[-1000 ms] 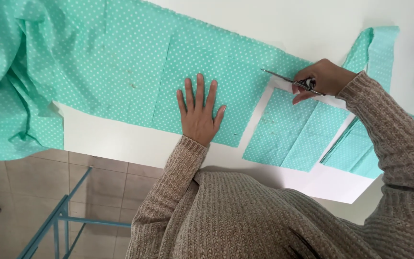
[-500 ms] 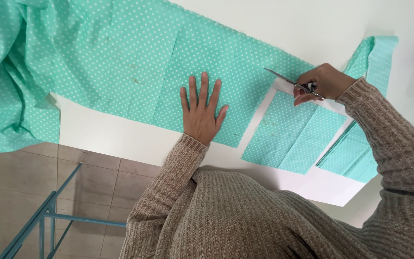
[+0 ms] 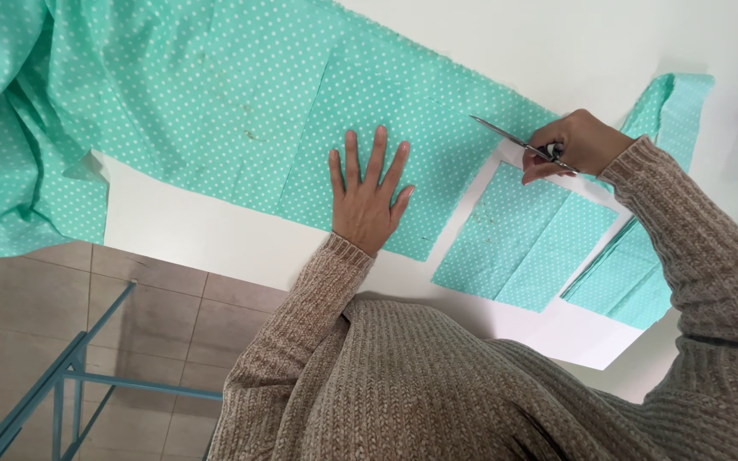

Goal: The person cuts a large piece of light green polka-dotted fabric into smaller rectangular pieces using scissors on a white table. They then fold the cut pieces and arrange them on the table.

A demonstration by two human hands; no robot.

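Fabric, mint green with white dots, covers most of the white tabletop and spills off its edge at the left, toward the tiled floor and a blue metal frame. You look to be midway through a cutting step: a rectangular notch is already open in the cloth, and the cut pieces lie flat just beside it, with more folded cloth under your right sleeve. Your left hand lies flat with fingers spread, pressing the fabric down near the notch and holding nothing. Your right hand has its grip closed round the handles of the scissors, whose blades point left, almost closed, at the cloth's cut edge. By my reading, the next snip calls for keeping the cloth taut under your palm and running the blades straight along the line
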